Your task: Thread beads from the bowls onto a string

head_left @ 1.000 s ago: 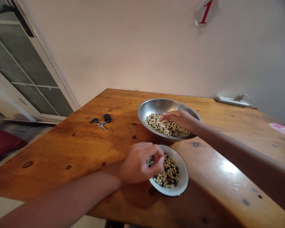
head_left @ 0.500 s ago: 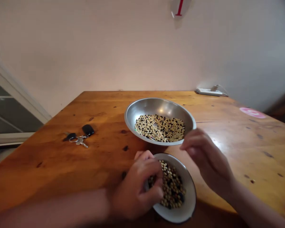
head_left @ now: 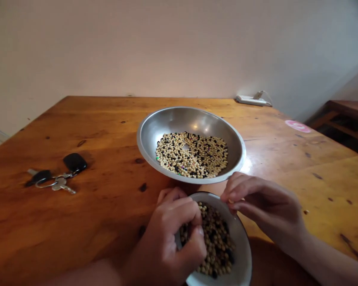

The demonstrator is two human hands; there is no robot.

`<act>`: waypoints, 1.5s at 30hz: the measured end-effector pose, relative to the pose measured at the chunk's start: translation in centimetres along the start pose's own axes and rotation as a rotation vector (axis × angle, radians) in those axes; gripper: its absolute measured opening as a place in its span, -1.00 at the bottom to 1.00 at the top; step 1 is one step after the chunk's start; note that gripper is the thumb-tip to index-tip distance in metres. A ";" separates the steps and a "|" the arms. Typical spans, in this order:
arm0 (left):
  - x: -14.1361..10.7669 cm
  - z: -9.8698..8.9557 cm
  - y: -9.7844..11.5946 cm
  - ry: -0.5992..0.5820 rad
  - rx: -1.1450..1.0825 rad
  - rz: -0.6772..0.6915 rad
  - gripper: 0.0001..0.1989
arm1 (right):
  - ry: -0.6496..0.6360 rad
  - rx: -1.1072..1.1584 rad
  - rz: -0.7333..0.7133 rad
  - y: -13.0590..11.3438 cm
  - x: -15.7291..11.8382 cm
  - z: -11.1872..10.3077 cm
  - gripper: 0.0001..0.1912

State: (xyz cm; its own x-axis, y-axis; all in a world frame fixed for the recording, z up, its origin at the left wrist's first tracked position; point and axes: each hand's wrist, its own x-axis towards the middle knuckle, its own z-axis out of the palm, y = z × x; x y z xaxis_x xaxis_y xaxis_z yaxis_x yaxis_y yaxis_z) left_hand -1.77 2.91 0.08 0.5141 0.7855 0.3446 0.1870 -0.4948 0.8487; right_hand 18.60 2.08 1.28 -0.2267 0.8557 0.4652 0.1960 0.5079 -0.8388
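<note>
Left hand (head_left: 171,228) and right hand (head_left: 271,204) flank the dish (head_left: 242,260), fingers (head_left: 241,186) pressed together, anything pinched unclear, its beads (head_left: 215,240) and the basin (head_left: 167,121) just beyond likely set for easy reach.

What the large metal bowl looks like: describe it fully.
The large bowl looks like smooth, shiny metal, round and wide, with a rim. It stands upright on the wooden table, beyond the smaller white bowl. Pale and black beads, with a few coloured ones, cover its bottom, bar a small light gap. The right hand is close to its rim; contact unclear.
</note>
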 end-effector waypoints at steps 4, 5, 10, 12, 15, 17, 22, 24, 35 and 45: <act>0.3 -0.1 0.0 0.014 0.008 0.002 -0.84 | 0.030 -0.053 0.003 -0.1 -0.2 0.0 -0.78; 0.3 -0.1 0.0 0.013 0.012 0.006 -0.84 | 0.025 -0.053 0.011 -0.2 -0.2 0.1 -0.77; 0.4 0.0 0.0 0.001 0.018 0.011 -0.84 | 0.041 0.004 0.129 -0.3 -1.0 0.7 -0.75; 0.5 0.0 0.0 0.005 0.005 0.010 -0.84 | 0.073 0.041 0.220 -0.2 -1.3 1.1 -0.80; 0.6 0.0 0.1 0.005 -0.005 0.013 -0.85 | 0.108 0.173 0.386 -0.1 -1.5 1.4 -0.85; 0.6 0.0 0.1 -0.004 0.004 0.023 -0.87 | 0.109 0.242 0.437 -0.1 -1.5 1.5 -0.88; 0.3 -0.2 0.1 -0.005 0.044 0.070 -0.86 | 0.084 0.239 0.427 0.0 -1.4 1.6 -0.88; 0.1 -0.3 0.0 0.013 0.064 0.093 -0.84 | 0.076 0.194 0.396 0.0 -1.3 1.7 -0.88; -0.5 0.0 -0.9 0.012 0.145 0.168 -0.84 | -0.019 0.049 0.291 -0.1 -1.4 1.9 -0.86; -1.2 -0.2 -0.8 0.086 0.149 0.094 -0.83 | 0.091 0.060 0.305 0.1 -1.2 2.4 -0.85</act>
State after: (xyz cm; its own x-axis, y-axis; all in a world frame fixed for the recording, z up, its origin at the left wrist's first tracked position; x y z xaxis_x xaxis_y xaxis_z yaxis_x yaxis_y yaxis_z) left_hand -2.69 2.44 -0.96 0.4626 0.7589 0.4584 0.2669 -0.6123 0.7443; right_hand 16.57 0.82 -0.02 -0.0796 0.9742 0.2113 0.1843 0.2227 -0.9573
